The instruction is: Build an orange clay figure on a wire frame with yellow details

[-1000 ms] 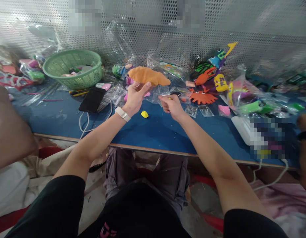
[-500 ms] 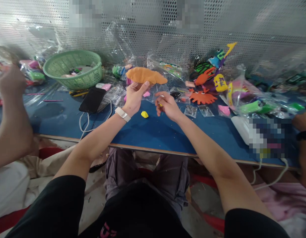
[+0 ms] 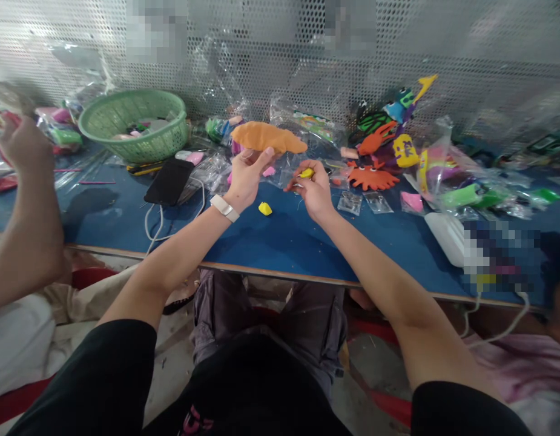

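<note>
My left hand pinches a long orange piece of modelling clay from below, thumb in front, and holds it up over the table. To its right, my right hand is half turned up, its fingers curled around a small lump of yellow clay. A second yellow lump lies on the blue table below and between my hands. Bits of pink clay show just behind my left hand.
A green basket stands at the back left, near a black phone with a white cable. Orange crab figures, small clear packets and plastic bags lie to the right. Another person's arm reaches in at far left.
My right hand has turned upward and shifted slightly right, bringing the yellow lump into clearer view. My left hand and the orange clay have barely moved.
</note>
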Motion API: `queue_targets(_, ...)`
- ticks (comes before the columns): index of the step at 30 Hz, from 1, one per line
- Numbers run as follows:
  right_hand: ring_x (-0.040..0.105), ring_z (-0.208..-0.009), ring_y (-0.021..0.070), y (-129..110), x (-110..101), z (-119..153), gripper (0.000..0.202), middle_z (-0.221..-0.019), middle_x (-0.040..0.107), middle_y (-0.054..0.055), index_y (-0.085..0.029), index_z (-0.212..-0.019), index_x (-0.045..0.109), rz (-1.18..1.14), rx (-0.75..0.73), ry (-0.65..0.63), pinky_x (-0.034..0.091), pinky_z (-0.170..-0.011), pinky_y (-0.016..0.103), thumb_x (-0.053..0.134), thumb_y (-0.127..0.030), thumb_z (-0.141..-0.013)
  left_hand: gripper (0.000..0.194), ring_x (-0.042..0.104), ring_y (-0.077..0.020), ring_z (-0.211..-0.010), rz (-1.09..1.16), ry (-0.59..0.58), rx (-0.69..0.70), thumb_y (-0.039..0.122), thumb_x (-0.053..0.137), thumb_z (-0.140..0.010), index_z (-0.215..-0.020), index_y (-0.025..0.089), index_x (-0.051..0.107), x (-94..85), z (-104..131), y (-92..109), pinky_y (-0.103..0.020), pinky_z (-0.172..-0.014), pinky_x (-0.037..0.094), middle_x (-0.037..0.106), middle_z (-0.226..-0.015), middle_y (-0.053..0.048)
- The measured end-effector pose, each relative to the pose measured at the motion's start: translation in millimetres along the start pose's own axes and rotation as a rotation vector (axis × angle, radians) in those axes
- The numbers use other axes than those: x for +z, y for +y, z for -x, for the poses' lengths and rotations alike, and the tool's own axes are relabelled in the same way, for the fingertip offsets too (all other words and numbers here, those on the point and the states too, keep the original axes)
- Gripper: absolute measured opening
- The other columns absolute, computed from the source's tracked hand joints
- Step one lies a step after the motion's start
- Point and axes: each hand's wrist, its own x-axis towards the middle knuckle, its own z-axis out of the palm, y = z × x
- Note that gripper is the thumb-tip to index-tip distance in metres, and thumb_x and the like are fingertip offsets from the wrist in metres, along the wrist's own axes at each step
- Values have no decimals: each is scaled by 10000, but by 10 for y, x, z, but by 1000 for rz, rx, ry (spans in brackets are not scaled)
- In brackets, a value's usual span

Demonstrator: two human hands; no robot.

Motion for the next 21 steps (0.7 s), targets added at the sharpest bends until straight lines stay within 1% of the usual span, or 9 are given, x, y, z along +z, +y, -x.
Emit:
queue_targets(2, 777, -823, 244, 9, -14, -10, 698, -1080, 704, 21, -333, -1241, 514, 32, 7, 1, 708, -769, 494, 919, -743, -847, 470, 876, -315, -1292, -2, 14, -17, 578, 1089, -851, -1071, 225, 870, -1, 2, 1, -476, -1233, 673, 919, -1204, -83)
queue_targets(4, 816, -885, 294, -15, -13, 2, 791, -1060, 732, 53, -324, -1246, 530, 72, 32, -23, 682, -725, 483, 844, -932, -848, 479, 866, -321, -1326, -7, 30, -28, 571, 1095, -844, -1085, 226, 867, 0, 0, -1, -481, -1254, 663, 918, -1215, -81)
queue_targets(6, 827, -885, 321, -63, 5, 31, 834, -993, 739, 63, -309, -1191, 570, 106, 68, -53, 640, -659, 453, 798, -1024, -825, 482, 867, -317, -1321, -10, 42, -36, 561, 1102, -834, -1091, 229, 866, 0, -4, -3, -475, -1251, 665, 919, -1213, -78)
queue_targets(9, 787, -756, 298, -145, 48, 80, 828, -876, 712, 41, -298, -1100, 597, 118, 125, -91, 575, -588, 420, 773, -1058, -820, 451, 890, -289, -1243, -7, 37, -39, 542, 1103, -834, -1065, 235, 866, -1, -9, -3, -444, -1213, 681, 921, -1189, -69)
queue_targets(12, 696, -611, 239, -196, 81, 101, 827, -808, 667, 4, -296, -1042, 557, 83, 166, -107, 522, -541, 393, 724, -1078, -835, 445, 896, -273, -1194, -6, 16, -36, 544, 1096, -838, -1066, 235, 870, -1, -9, -5, -434, -1197, 683, 919, -1196, -73)
queue_targets(15, 639, -559, 200, -204, 87, 89, 851, -772, 609, -26, -294, -1020, 489, 33, 221, -138, 486, -508, 365, 568, -1130, -878, 438, 893, -262, -1178, -25, 11, -36, 551, 1087, -848, -1071, 243, 869, 5, -8, -24, -444, -1211, 676, 915, -1199, -73)
queue_targets(17, 632, -564, 178, -200, 83, 83, 826, -779, 596, -35, -292, -1022, 452, 18, 264, -171, 483, -510, 345, 502, -1112, -935, 430, 890, -248, -1155, -43, 13, -27, 563, 1089, -844, -1047, 255, 867, 14, -4, -51, -440, -1198, 681, 915, -1164, -62)
queue_targets(19, 652, -584, 171, -202, 86, 94, 791, -828, 625, -32, -293, -1059, 451, 27, 279, -200, 490, -509, 335, 590, -1064, -949, 445, 884, -234, -1115, -75, 23, -4, 586, 1092, -832, -1006, 250, 857, 28, 5, -82, -426, -1161, 691, 910, -1107, -56)
queue_targets(21, 683, -604, 178, -215, 100, 122, 802, -892, 662, -23, -298, -1132, 478, 56, 260, -216, 502, -499, 331, 763, -1007, -889, 482, 873, -232, -1077, -115, 30, 17, 607, 1096, -815, -978, 229, 846, 48, 21, -104, -418, -1115, 697, 898, -1070, -63)
